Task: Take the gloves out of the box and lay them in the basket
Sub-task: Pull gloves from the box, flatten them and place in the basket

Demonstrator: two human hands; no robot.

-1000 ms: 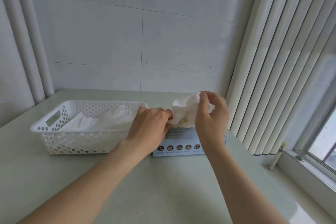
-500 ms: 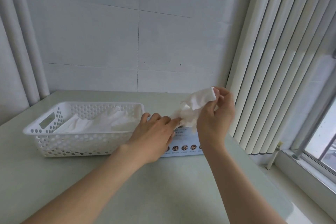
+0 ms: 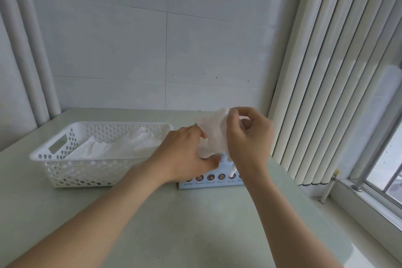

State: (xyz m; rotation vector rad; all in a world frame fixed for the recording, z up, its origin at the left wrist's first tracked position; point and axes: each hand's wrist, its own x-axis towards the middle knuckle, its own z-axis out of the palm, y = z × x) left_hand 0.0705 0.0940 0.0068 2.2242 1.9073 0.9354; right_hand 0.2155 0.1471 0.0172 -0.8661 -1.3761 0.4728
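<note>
A thin white glove [image 3: 212, 135] hangs crumpled above the light blue glove box [image 3: 217, 177], which my hands mostly hide. My right hand [image 3: 249, 137] pinches the glove's upper edge between thumb and fingers. My left hand [image 3: 185, 154] grips its left side, fingers curled into the material. The white perforated basket [image 3: 65, 167] stands just left of the box and holds several white gloves [image 3: 117, 147] lying flat inside.
The pale green table [image 3: 174, 224] runs to the wall at the back. Vertical white blinds [image 3: 326, 93] hang close on the right, with a window sill [image 3: 365, 213] beyond the table's right edge. A curtain [image 3: 26, 61] hangs at the far left.
My right hand has lifted the glove higher out of the box. My left hand rose from the box top and took hold of the glove's left side.
</note>
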